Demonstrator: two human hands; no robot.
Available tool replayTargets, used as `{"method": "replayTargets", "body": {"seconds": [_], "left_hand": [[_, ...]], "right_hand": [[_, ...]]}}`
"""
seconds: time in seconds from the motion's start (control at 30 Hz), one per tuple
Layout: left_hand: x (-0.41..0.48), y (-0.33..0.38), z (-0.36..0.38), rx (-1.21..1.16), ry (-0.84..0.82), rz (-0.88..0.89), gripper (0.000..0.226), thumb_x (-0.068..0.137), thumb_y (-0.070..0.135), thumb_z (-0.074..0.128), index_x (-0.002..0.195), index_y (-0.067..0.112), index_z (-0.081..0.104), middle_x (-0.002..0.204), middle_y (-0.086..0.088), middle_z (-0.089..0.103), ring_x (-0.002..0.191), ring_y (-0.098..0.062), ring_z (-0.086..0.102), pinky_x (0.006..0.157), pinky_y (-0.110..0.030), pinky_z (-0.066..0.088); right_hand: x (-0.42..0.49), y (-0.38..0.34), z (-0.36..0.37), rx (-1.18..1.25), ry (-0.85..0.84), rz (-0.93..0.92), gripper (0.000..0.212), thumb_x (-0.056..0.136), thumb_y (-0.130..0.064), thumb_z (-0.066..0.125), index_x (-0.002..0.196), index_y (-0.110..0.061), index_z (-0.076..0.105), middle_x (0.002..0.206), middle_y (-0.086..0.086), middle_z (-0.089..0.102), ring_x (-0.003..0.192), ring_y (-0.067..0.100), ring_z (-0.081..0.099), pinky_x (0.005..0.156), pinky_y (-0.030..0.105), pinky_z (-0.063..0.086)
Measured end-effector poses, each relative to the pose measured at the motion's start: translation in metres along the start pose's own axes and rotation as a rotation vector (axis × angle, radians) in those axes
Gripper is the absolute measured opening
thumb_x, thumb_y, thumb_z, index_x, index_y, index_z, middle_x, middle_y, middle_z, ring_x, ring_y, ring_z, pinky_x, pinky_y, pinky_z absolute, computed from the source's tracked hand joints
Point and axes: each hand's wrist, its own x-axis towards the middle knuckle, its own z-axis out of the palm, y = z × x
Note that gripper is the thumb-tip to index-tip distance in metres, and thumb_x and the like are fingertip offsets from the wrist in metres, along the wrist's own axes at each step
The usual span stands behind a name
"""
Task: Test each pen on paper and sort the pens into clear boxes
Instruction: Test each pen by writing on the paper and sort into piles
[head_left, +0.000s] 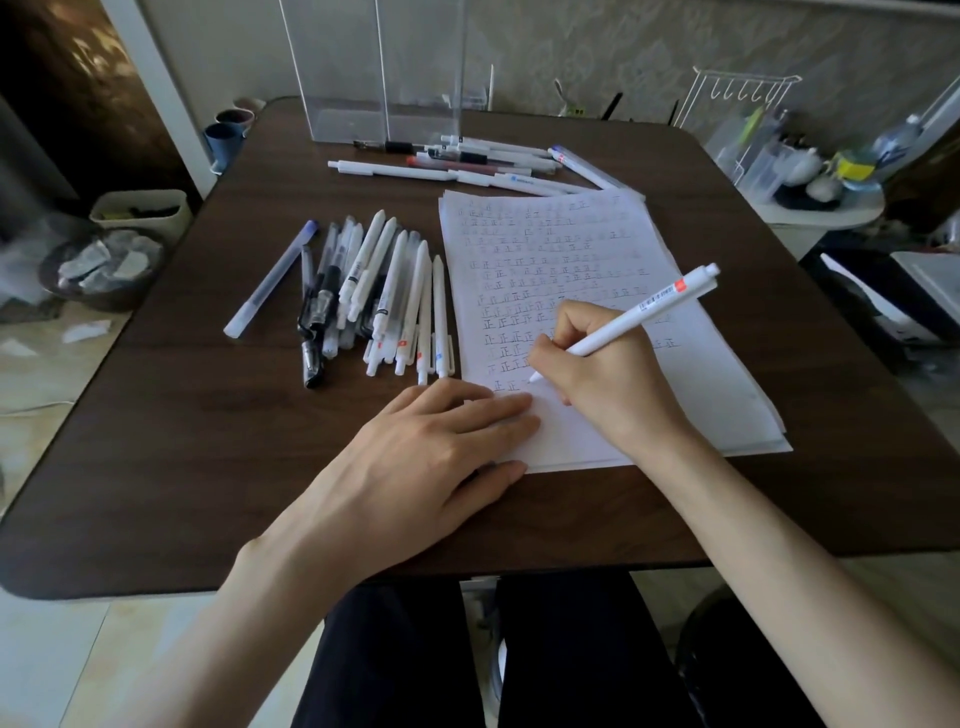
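My right hand (602, 369) grips a white pen (649, 306) with its tip touching the paper (597, 249), a stack of white sheets covered in rows of small written marks. Flat on the paper's lower left corner lies my left hand (431, 457), fingers straight. A pile of several white and black pens (374, 296) lies left of the paper. Another group of several pens (483, 163) lies beyond the paper's top edge. Two tall clear boxes (374, 67) stand at the table's far edge.
The dark wooden table (182, 441) has rounded corners. A lone translucent pen with a blue cap (270, 278) lies left of the pile. Bins and cups stand on the floor at left. At right, a side table carries a white wire rack (737, 104) and clutter.
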Motion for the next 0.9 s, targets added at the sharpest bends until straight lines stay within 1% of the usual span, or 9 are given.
{"method": "replayTargets", "body": {"seconds": [0.27, 0.4, 0.5, 0.53, 0.6, 0.67, 0.77, 0.83, 0.9], "left_hand": [[0.0007, 0.0002, 0.0000, 0.006, 0.008, -0.007, 0.043, 0.095, 0.043, 0.035, 0.127, 0.025, 0.057, 0.133, 0.011, 0.054, 0.116, -0.014, 0.050, 0.089, -0.031, 0.045], [0.0003, 0.0001, -0.0003, 0.007, 0.006, -0.011, 0.044, 0.095, 0.044, 0.034, 0.128, 0.026, 0.057, 0.133, 0.011, 0.053, 0.116, -0.013, 0.049, 0.090, -0.030, 0.044], [0.0004, -0.0002, -0.0004, -0.002, 0.008, -0.010, 0.044, 0.095, 0.044, 0.035, 0.128, 0.026, 0.057, 0.133, 0.011, 0.053, 0.117, -0.013, 0.049, 0.091, -0.030, 0.043], [0.0005, -0.0003, -0.0003, -0.008, 0.014, -0.011, 0.044, 0.094, 0.044, 0.035, 0.127, 0.026, 0.058, 0.133, 0.011, 0.054, 0.116, -0.013, 0.049, 0.090, -0.030, 0.043], [0.0007, -0.0006, 0.0001, -0.024, 0.024, -0.014, 0.044, 0.094, 0.044, 0.036, 0.126, 0.025, 0.059, 0.132, 0.011, 0.054, 0.116, -0.013, 0.049, 0.090, -0.031, 0.044], [0.0007, -0.0009, 0.0003, -0.039, 0.027, -0.017, 0.044, 0.093, 0.045, 0.037, 0.124, 0.025, 0.060, 0.132, 0.011, 0.055, 0.116, -0.013, 0.050, 0.090, -0.031, 0.044], [0.0010, -0.0010, -0.0017, -0.073, 0.033, -0.019, 0.045, 0.092, 0.048, 0.038, 0.120, 0.023, 0.063, 0.127, 0.009, 0.058, 0.114, -0.012, 0.051, 0.089, -0.031, 0.045], [0.0012, 0.0000, -0.0049, -0.101, 0.051, -0.029, 0.048, 0.091, 0.050, 0.040, 0.120, 0.019, 0.062, 0.120, 0.007, 0.061, 0.110, -0.012, 0.053, 0.089, -0.030, 0.044], [0.0007, 0.0015, -0.0090, -0.150, 0.078, -0.064, 0.052, 0.088, 0.055, 0.043, 0.124, 0.019, 0.055, 0.113, 0.009, 0.062, 0.105, -0.008, 0.053, 0.089, -0.023, 0.040]], "right_hand": [[-0.0005, -0.0024, -0.0003, -0.020, -0.021, -0.013, 0.036, 0.083, -0.010, 0.062, 0.058, -0.009, 0.035, 0.049, 0.005, 0.038, 0.045, 0.010, 0.036, 0.047, 0.031, 0.035], [-0.0011, -0.0033, -0.0005, -0.002, -0.031, -0.011, 0.037, 0.082, -0.007, 0.062, 0.057, -0.010, 0.034, 0.049, 0.004, 0.035, 0.044, 0.008, 0.037, 0.049, 0.032, 0.038], [-0.0008, -0.0026, -0.0014, 0.005, -0.043, 0.000, 0.036, 0.083, -0.009, 0.062, 0.059, -0.006, 0.035, 0.049, 0.005, 0.038, 0.050, 0.029, 0.047, 0.050, 0.036, 0.042], [-0.0010, -0.0023, -0.0008, -0.009, -0.046, -0.002, 0.037, 0.082, -0.010, 0.063, 0.058, -0.008, 0.035, 0.048, 0.002, 0.037, 0.050, 0.028, 0.045, 0.049, 0.034, 0.039], [-0.0009, -0.0018, 0.0012, -0.039, -0.035, 0.001, 0.040, 0.080, -0.008, 0.062, 0.056, -0.015, 0.031, 0.047, -0.007, 0.031, 0.047, 0.011, 0.032, 0.047, 0.028, 0.032], [-0.0007, -0.0014, 0.0018, -0.055, -0.017, 0.011, 0.041, 0.079, -0.007, 0.061, 0.056, -0.018, 0.028, 0.047, -0.008, 0.028, 0.048, 0.008, 0.028, 0.047, 0.023, 0.027], [-0.0020, -0.0031, -0.0015, 0.033, -0.026, -0.016, 0.034, 0.087, -0.016, 0.064, 0.064, -0.012, 0.039, 0.046, 0.000, 0.041, 0.044, 0.009, 0.038, 0.048, 0.028, 0.037], [-0.0037, -0.0058, -0.0034, 0.095, -0.041, -0.038, 0.029, 0.087, -0.028, 0.065, 0.078, -0.009, 0.046, 0.048, 0.006, 0.053, 0.042, 0.011, 0.049, 0.049, 0.022, 0.043], [-0.0038, -0.0046, -0.0036, 0.072, -0.048, -0.053, 0.023, 0.085, -0.029, 0.067, 0.086, -0.014, 0.050, 0.056, 0.001, 0.061, 0.051, 0.008, 0.057, 0.054, 0.019, 0.046]]}}
